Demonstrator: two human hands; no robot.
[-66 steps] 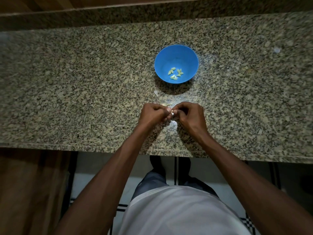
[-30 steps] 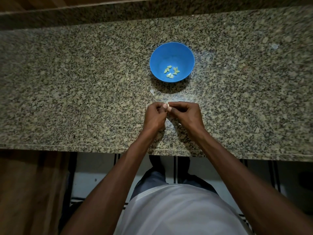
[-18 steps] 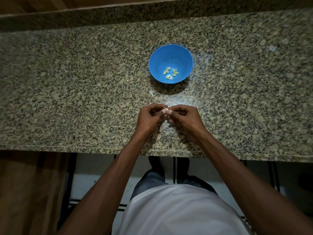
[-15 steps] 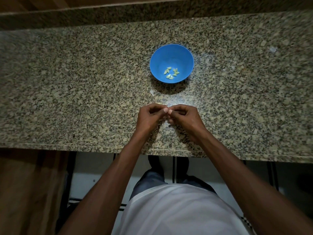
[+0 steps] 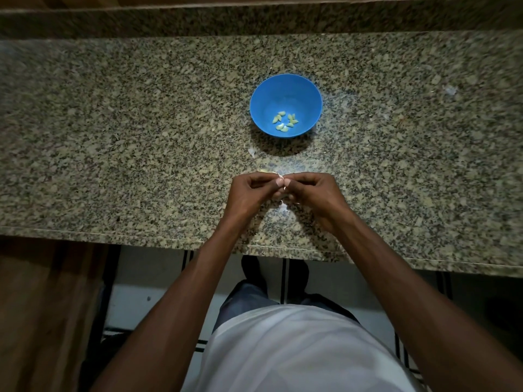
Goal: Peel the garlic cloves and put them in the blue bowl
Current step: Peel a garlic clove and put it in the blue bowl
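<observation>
Pinching papery garlic clove — left hand, right hand — over speckled granite

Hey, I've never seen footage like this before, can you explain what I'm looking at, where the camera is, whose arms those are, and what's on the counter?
There is no machine here. The camera sits on a person's head and looks forward and down, so the two arms reaching in from the bottom belong to the wearer. You also see their white shirt and the floor below the counter edge.

The surface is a speckled granite counter. On it stands a blue bowl holding several pale green peeled garlic cloves. A few whitish scraps, probably skin, lie on the stone, one just near the bowl.

The left hand and right hand meet fingertip to fingertip above the counter, nearer than the bowl. Their grip pinches a small pale garlic clove, mostly hidden by the fingers, apparently being peeled.
</observation>
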